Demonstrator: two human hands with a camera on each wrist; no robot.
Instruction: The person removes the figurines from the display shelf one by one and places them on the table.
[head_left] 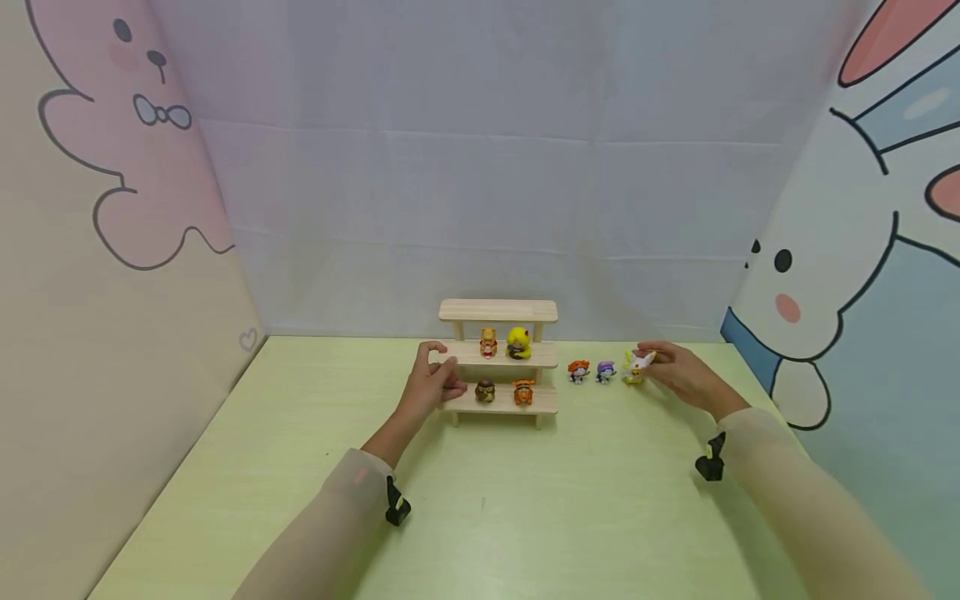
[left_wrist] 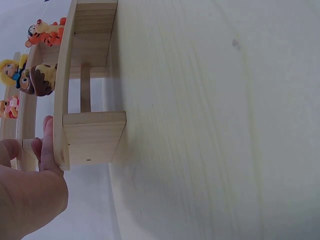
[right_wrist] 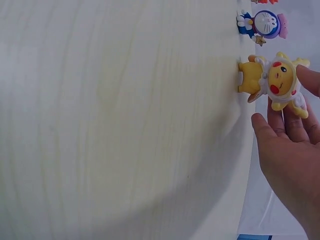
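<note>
Between the arms stands a three-tier wooden display shelf. My left hand is at its left end, fingers touching the lowest board. On that board sit an owl figurine and an orange tiger figurine. The middle board carries a small bear figurine in red and a yellow-haired figurine. To the right, my right hand pinches the head of a yellow Pikachu figurine in a white hood, thumb on the near side, other fingers behind. The figurine is upright, its feet at the tabletop.
Left of the Pikachu, a purple-hatted blue cat figurine and an orange-topped one stand in a row on the pale table. A white cloth backdrop hangs behind; cartoon-printed panels flank both sides.
</note>
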